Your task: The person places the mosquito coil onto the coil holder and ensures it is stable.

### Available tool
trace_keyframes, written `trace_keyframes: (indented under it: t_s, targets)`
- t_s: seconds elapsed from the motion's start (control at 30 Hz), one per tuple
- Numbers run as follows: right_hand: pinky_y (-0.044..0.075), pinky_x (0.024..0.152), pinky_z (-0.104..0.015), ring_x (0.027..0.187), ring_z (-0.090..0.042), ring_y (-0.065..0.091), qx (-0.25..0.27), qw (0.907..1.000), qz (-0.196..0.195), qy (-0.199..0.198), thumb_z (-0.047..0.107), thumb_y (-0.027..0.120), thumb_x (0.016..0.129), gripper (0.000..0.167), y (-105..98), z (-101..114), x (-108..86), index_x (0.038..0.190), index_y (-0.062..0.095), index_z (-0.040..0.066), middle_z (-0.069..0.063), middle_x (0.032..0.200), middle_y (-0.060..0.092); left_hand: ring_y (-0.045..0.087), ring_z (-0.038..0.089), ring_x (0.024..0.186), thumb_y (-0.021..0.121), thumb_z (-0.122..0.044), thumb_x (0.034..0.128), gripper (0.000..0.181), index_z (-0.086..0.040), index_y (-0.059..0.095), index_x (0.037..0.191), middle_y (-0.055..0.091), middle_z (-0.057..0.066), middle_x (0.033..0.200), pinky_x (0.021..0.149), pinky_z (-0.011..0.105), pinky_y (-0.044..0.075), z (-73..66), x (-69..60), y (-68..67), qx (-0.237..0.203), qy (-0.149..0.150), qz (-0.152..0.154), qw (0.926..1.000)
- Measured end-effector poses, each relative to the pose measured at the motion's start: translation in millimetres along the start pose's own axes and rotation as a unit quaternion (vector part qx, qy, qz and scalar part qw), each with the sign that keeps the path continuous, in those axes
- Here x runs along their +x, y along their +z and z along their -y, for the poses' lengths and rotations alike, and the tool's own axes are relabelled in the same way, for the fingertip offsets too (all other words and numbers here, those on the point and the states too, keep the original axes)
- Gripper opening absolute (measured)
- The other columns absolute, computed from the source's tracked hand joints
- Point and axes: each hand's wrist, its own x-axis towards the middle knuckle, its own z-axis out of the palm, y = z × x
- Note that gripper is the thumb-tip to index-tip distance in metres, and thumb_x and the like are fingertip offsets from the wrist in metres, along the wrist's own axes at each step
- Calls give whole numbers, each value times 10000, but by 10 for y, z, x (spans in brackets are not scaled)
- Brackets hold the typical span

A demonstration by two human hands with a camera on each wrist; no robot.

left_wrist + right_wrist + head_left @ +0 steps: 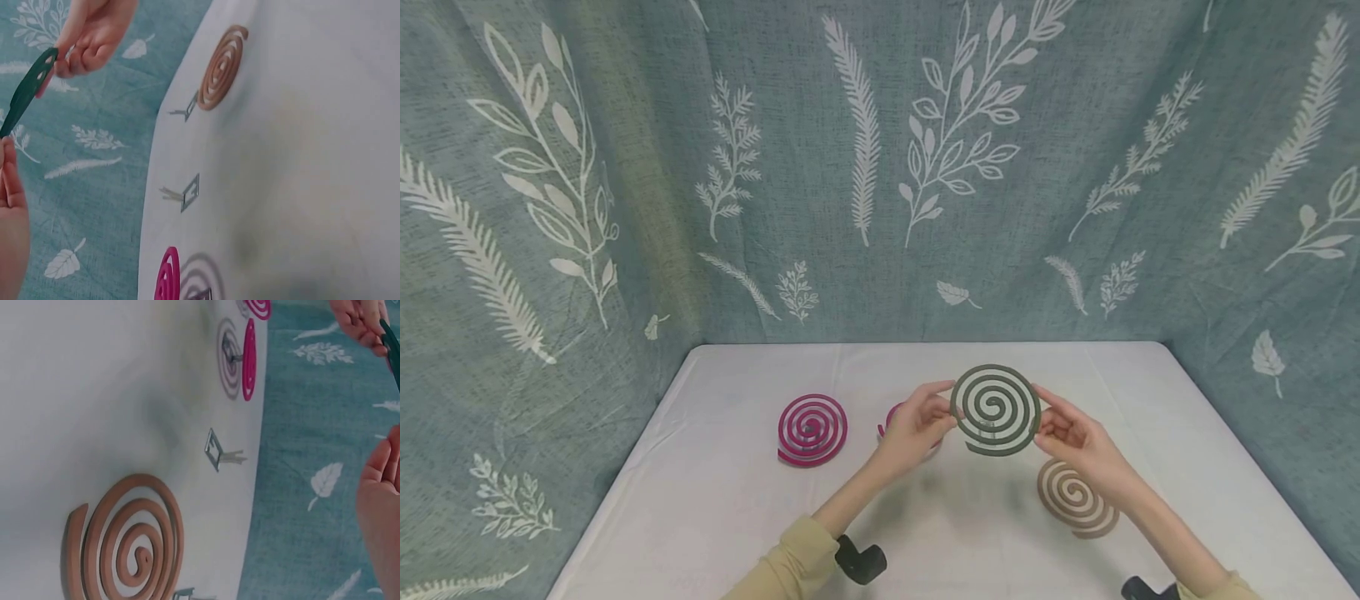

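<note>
Green coil: is hanging in the air above the table's far half, its spiral face turning toward the head camera.
Left hand: thumb and fingers [917, 425] are pinching the green coil [994, 407] by its left rim.
Right hand: is pinching the opposite rim [1078, 442]; neither grip is released.
Left pink coil: is sitting [811, 428] well apart from the hands, seemingly raised on a support.
Second pink coil: is showing partly behind the left hand [891, 410]; the right wrist view is showing it standing off the cloth on metal prongs, casting a spiral shadow.
Brown coil: is lying on the cloth [1075, 495], partly behind the right hand.
Bare stand: is waiting below the green coil [232, 457], prongs carrying nothing.
Other stand: is standing just beside the brown coil [189, 107], also unloaded.
Progress, judged: both pink coils are looking placed; green is seeming midway; brown is likely remaining.
Edges: the table [940, 542] is meeting the patterned curtain [820, 167] behind; the bare stands are sitting near that far edge, so reach beyond is running short.
Room: white cloth is stretching between the forearms toward the near side; the second pink coil is crowding the left hand, the brown one the right.
</note>
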Motion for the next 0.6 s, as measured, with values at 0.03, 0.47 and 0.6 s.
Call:
trace_keyframes:
  t_s: [0.03,0.47,0.6]
  targets:
    - [504,757,-136,899,-3,566,17,10000,-66,-38,28,566,923,634,7,3,5,1470,249,-12,117,977,589,614,124,921,579,-32,918,468,-58,441,1365,655,222,1055,745,142,479,-1,5,10,-28,-29,-82,10000]
    - [490,763,-113,886,27,574,336,9973,-657,-27,27,567,925,614,67,47,49,1459,271,-27,130,966,598,640,151,957,600,-24,900,362,-13,561,1259,654,232,1067,874,178,503,-5,109,172,-475,-19,-1222,9914]
    - [493,768,-115,883,28,577,373,9969,-685,-52,28,569,924,613,60,-1,69,1457,273,-31,135,959,599,618,42,875,605,-18,894,330,-4,594,1224,659,232,1048,837,166,507,-18,136,228,-503,-233,-1612,9854]
